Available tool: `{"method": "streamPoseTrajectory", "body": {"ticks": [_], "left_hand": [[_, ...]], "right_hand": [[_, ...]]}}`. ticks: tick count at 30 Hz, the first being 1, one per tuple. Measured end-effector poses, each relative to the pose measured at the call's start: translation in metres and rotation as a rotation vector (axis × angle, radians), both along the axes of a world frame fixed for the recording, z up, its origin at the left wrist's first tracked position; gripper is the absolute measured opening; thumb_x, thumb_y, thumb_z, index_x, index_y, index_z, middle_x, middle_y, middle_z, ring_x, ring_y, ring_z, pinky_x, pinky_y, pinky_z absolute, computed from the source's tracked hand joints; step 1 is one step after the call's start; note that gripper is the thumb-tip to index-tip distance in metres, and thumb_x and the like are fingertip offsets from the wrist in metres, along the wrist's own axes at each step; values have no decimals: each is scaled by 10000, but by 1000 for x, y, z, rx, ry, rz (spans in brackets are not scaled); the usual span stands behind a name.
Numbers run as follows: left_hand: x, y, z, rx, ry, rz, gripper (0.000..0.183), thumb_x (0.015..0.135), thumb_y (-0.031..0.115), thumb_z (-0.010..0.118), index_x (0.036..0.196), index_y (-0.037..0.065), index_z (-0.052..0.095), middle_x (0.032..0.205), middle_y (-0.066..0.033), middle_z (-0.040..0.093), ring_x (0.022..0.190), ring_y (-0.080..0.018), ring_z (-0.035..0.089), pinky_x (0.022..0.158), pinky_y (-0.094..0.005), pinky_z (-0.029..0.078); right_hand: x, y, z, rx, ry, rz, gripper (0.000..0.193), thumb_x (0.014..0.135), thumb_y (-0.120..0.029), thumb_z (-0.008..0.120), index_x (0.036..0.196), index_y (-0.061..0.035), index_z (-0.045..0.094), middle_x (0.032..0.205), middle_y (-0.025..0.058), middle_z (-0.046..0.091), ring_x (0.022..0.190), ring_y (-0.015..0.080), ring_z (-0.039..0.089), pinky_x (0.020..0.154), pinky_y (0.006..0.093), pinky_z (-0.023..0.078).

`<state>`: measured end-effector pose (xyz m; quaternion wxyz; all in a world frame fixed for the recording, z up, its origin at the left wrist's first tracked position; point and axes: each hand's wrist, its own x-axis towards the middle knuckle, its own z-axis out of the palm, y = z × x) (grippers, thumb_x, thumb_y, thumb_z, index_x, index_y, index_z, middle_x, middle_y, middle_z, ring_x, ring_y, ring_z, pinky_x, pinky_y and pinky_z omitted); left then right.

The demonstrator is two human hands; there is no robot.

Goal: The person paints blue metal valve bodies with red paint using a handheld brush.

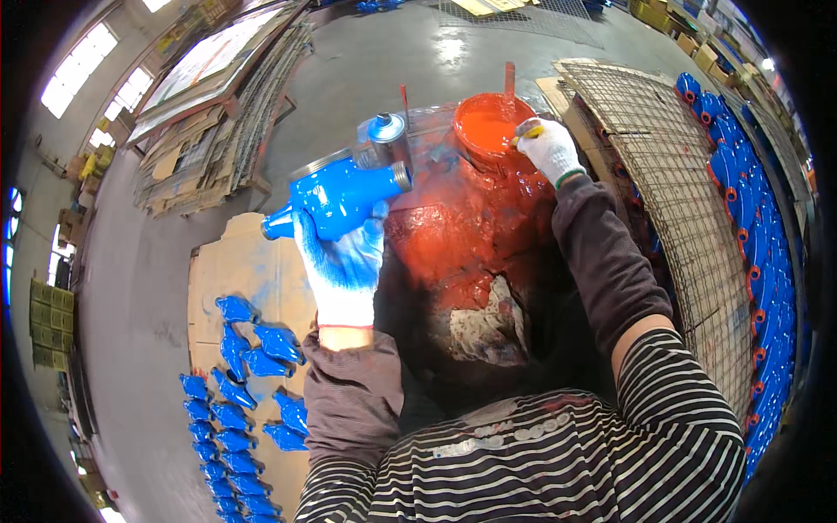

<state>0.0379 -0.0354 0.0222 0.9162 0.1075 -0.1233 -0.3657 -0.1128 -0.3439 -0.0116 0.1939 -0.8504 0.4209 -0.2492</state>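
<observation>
One glossy blue casting (340, 196) sits in the left hand (342, 261), which is curled around its underside. The right hand (553, 154) is closed on a yellow item (527, 132), type unclear, beside a red paint bucket (478, 157). Further blue castings (234, 414) lie on cardboard (214, 270) left of the left hand.
</observation>
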Motion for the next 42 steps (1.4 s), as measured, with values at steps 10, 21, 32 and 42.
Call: {"method": "streamPoseTrajectory", "body": {"ticks": [10, 21, 32, 42], "left_hand": [[-39, -10, 1, 572, -1152, 689, 815, 655, 103, 854, 1314, 69, 376, 1207, -86, 502, 1095, -209, 539, 907, -345, 495], [-66, -19, 0, 674, -1679, 943, 724, 637, 179, 858, 1250, 94, 482, 1271, -162, 474, 1200, -328, 500, 1016, -447, 425], [-63, -7, 7, 743, -1046, 404, 683, 720, 120, 815, 1289, 38, 446, 1187, -113, 567, 1054, -209, 587, 902, -360, 506], [-52, -2, -1, 312, -63, -348, 666, 919, 478, 561, 1381, 43, 359, 1210, -188, 579, 865, -308, 671, 599, -310, 612]], "right_hand": [[-44, 44, 74, 216, -829, 271, 154, 816, -23, 689, 961, 25, 683, 876, 61, 702, 803, 102, 642, 747, 230, 506], [-34, 154, 133, -214, -647, 435, 208, 899, -212, 625, 962, -21, 679, 814, 112, 684, 729, 246, 675, 671, 325, 517], [-58, 194, 130, 3, -717, 488, 194, 809, -110, 713, 979, -35, 658, 825, 64, 669, 727, 175, 662, 662, 274, 500], [-58, 172, 123, 452, -1004, 637, 267, 862, -132, 634, 1058, 49, 622, 981, 98, 658, 826, 118, 612, 740, 236, 489]]}}
